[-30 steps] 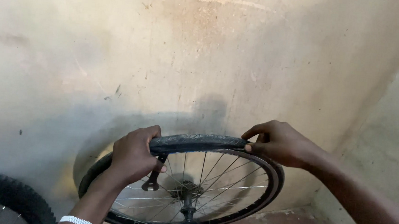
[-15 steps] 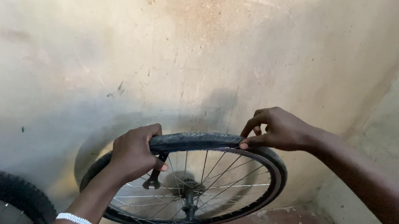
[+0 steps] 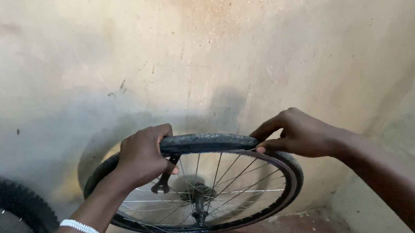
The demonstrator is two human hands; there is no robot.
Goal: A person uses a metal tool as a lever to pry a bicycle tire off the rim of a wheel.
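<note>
The left hand (image 3: 142, 158), a white beaded bracelet (image 3: 81, 228) at its wrist, clamps the black tyre (image 3: 206, 143) at the top of a spoked bicycle wheel (image 3: 241, 200), a small wrench (image 3: 163, 182) hanging beneath its fingers. To its right, the right hand (image 3: 302, 134) pinches the same tyre's edge. A second knobbly tyre (image 3: 10, 200) lies left of the left hand. Beyond both stands a stained plaster wall (image 3: 211, 49).

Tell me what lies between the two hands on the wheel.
In the head view, a raised stretch of black tyre spans from the left hand to the right hand; a small metal tool hangs beneath the left fingers.
</note>
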